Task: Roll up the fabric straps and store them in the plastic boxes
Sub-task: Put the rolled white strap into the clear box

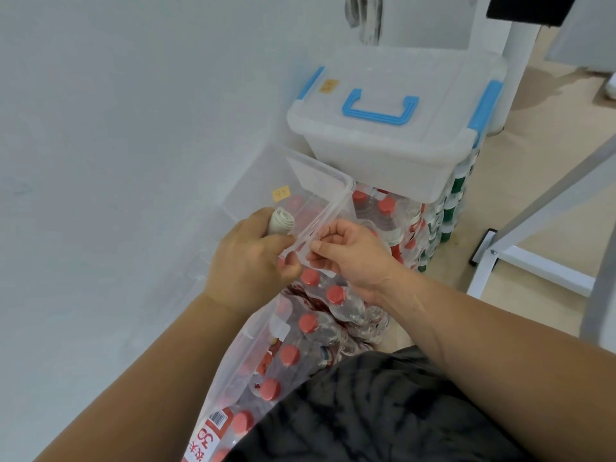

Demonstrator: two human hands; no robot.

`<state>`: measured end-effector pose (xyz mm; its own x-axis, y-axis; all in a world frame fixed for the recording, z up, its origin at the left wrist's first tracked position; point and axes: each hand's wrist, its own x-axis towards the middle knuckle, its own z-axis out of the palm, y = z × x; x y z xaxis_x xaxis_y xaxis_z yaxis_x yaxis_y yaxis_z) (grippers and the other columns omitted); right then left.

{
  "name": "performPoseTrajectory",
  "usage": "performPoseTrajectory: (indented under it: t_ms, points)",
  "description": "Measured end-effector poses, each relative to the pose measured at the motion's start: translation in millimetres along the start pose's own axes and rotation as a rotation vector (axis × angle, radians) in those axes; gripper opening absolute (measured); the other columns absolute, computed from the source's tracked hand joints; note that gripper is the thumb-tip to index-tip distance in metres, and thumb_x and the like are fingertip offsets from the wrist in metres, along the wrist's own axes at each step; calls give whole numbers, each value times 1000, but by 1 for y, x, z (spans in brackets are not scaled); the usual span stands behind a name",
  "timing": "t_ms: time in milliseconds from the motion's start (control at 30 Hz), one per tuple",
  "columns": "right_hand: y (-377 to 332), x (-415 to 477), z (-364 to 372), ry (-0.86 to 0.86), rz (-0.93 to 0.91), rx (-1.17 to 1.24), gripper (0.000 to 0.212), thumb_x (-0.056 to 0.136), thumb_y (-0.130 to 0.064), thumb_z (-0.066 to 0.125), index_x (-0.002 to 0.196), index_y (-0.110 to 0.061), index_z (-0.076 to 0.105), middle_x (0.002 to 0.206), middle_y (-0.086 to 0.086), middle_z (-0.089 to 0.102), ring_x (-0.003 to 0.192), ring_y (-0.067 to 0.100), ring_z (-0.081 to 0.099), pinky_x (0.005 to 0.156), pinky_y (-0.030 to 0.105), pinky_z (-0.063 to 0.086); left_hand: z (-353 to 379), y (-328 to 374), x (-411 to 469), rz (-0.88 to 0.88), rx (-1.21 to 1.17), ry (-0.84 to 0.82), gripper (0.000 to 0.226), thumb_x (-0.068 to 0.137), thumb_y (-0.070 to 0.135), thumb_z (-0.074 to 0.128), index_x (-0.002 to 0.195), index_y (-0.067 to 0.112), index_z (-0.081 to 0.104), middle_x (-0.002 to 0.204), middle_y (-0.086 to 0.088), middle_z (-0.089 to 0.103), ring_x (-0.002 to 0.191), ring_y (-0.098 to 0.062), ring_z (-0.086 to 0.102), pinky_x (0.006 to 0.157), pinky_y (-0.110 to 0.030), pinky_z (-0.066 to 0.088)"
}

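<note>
— Where is the strap sitting right now?

— We are holding the rolled strap (281,221) in our left hand (248,261). The grip is clamping round it with the fingers curled, and the spiral end is poking out above the fist.

— Which way is it lying?

— Its long axis is running up out of the palm and away from us, aiming at the clear box (333,208). The box is lying just beyond and to the right of the roll, with its near rim touching our left thumb. So the left hand is the nearer one by far, and it is already carrying the thing.

— What is the right hand (353,258) doing?

— Its grip is nearly together, with thumb and fingertips pinching the latch flap (301,243) at the box's near corner. It is not holding anything else.

— Is the box open?

— We are not managing to tell through all that clear plastic. We are judging that the flap is being worked so the roll can be tipped forward and in.

— Where is the box resting?

— It is sitting on packs of red-capped bottles (310,276), not on a desk. It is wearing a yellow sticker (281,194) on its far wall. The box with the blue handle (416,78) is standing behind it with its lid on.
</note>
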<state>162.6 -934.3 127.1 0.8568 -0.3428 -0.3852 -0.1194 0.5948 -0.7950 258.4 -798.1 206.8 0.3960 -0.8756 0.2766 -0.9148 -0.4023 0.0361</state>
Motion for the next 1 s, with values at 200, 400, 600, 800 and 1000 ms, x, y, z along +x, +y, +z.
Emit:
performPoseTrajectory:
  t_ms: [200, 400, 600, 800, 1000]
  points:
    - [-4, -2, 3, 22, 2, -23, 14, 94, 5, 62, 86, -6, 61, 72, 9, 72, 73, 23, 69, 80, 37, 60, -1, 2, 3, 4, 10, 127, 12, 68, 5, 72, 79, 2, 76, 103, -21, 69, 79, -40, 66, 58, -41, 57]
    - [-10, -3, 4, 34, 15, -19, 11, 94, 6, 62, 89, -3, 60, 70, 9, 71, 69, 22, 67, 71, 31, 58, 0, 0, 8, 6, -1, 134, 18, 88, 18, 70, 81, 2, 76, 110, -22, 68, 84, -40, 66, 64, -43, 58]
    - [-15, -6, 6, 16, 63, -19, 13, 95, 8, 59, 87, -3, 60, 73, 12, 70, 69, 21, 67, 69, 27, 60, -24, -2, 17, -88, -42, 309, 12, 88, 10, 71, 85, -1, 75, 110, -23, 65, 86, -38, 65, 72, -37, 55]
    - [-19, -9, 9, 40, 86, -29, 14, 95, 6, 60, 85, -4, 60, 73, 10, 69, 73, 22, 67, 75, 31, 62, -46, -14, 23, -326, -226, 393, 12, 90, 18, 71, 92, 8, 76, 112, -13, 62, 89, -29, 64, 71, -44, 60]
    - [-26, -11, 14, 72, 122, -108, 9, 95, 6, 61, 90, -2, 60, 76, 14, 69, 73, 24, 68, 65, 26, 60, -64, -24, 30, -319, -162, 457, 11, 91, 15, 70, 91, 5, 75, 111, -16, 61, 91, -29, 61, 70, -43, 58]
